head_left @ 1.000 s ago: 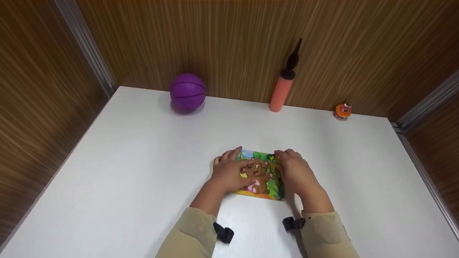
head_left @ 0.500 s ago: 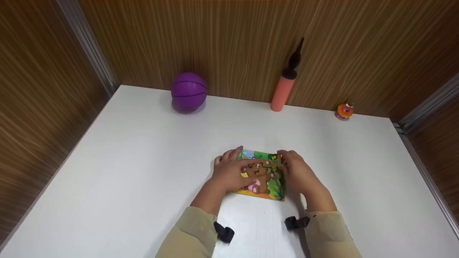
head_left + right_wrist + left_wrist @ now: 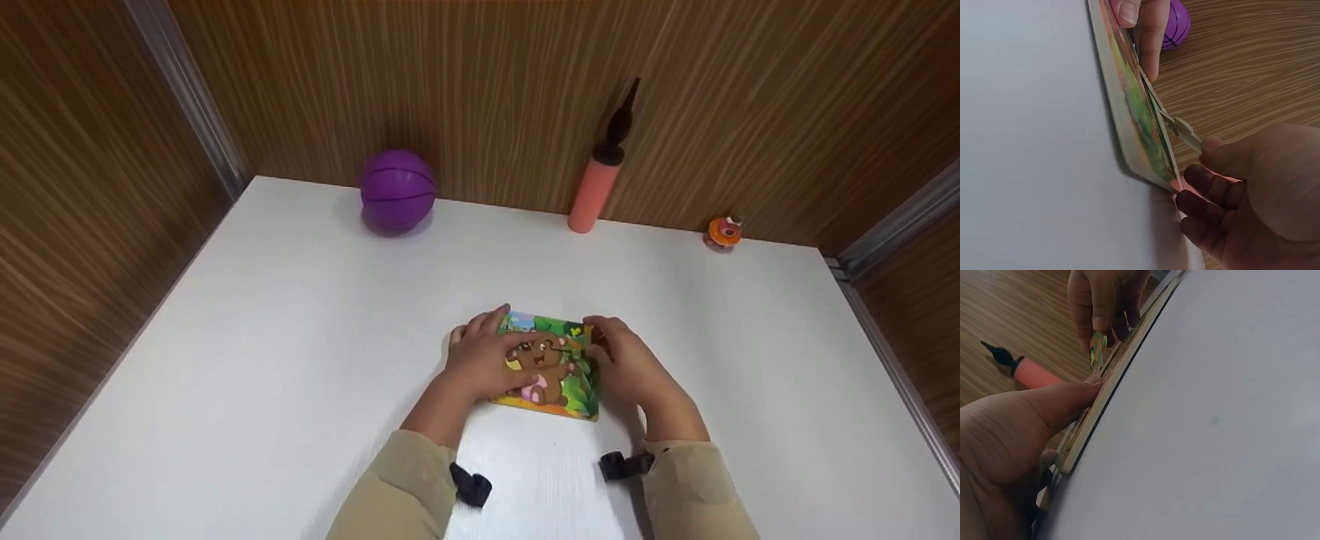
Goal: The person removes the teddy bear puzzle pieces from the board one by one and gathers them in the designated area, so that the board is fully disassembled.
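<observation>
Two bare hands, one picture board, one loose piece.

Head view. Puzzle board [image 3: 576,390] with a brown bear, lying on the white table [image 3: 262,360], at 5 o'clock from the middle of the view. Left hand [image 3: 480,364] at its 9 o'clock side, thumb and forefinger apart on the picture, other fingers spread at the edge. Right hand [image 3: 626,360] at its 3 o'clock side. Beige sleeves [image 3: 397,480], each with a black wrist fitting [image 3: 471,486]. From the board: purple ball [image 3: 397,187] at 11 o'clock; pink pump [image 3: 595,196] with black top, between 12 and 1, leaning against the wood-grain wall [image 3: 487,90]; small orange figurine [image 3: 725,232] at 2.

Left wrist view. Board edge-on, slanting from 7 to 1 o'clock. Left thumb pressed on its face. At 11 o'clock, the right hand pinches one small piece [image 3: 1098,350], green and orange, above the board.

Right wrist view. Right hand at 4 o'clock, thumb and fingertip clamped on the pale-edged piece, tilted, its free end pointing to 10. Contact between piece and board: cannot tell. Left-hand fingers at 12 o'clock, over the board.
</observation>
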Demonstrator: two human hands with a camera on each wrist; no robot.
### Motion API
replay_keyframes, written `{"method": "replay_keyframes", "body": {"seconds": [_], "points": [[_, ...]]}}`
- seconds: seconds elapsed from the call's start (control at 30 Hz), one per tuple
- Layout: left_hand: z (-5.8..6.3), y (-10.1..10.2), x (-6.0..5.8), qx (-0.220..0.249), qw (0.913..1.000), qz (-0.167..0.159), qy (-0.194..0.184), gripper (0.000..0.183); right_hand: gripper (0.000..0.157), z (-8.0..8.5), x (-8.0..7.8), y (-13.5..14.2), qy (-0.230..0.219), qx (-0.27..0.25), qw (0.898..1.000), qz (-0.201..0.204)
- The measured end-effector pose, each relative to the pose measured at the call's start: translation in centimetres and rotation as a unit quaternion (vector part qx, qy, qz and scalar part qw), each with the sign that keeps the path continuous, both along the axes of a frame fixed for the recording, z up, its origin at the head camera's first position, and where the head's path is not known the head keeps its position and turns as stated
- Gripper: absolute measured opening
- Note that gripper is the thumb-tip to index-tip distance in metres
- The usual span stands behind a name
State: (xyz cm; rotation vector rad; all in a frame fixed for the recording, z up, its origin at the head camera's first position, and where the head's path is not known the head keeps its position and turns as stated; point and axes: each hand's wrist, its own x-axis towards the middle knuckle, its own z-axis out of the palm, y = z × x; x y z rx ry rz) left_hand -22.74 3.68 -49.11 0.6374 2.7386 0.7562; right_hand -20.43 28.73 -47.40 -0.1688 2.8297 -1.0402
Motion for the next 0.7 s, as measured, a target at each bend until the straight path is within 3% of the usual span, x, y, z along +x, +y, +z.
{"method": "replay_keyframes", "body": {"seconds": [0.33, 0.7], "points": [[0.4, 0.0, 0.3, 0.011, 0.9997, 0.002, -0.021, 0.067, 0.041, 0.2, 0.1, -0.5, 0.007, 0.033, 0.999, -0.007], [0.6, 0.0, 0.7, 0.005, 0.9998, -0.001, -0.02, 0.067, 0.054, 0.3, 0.5, -1.3, -0.003, -0.014, 1.0, -0.024]]}}
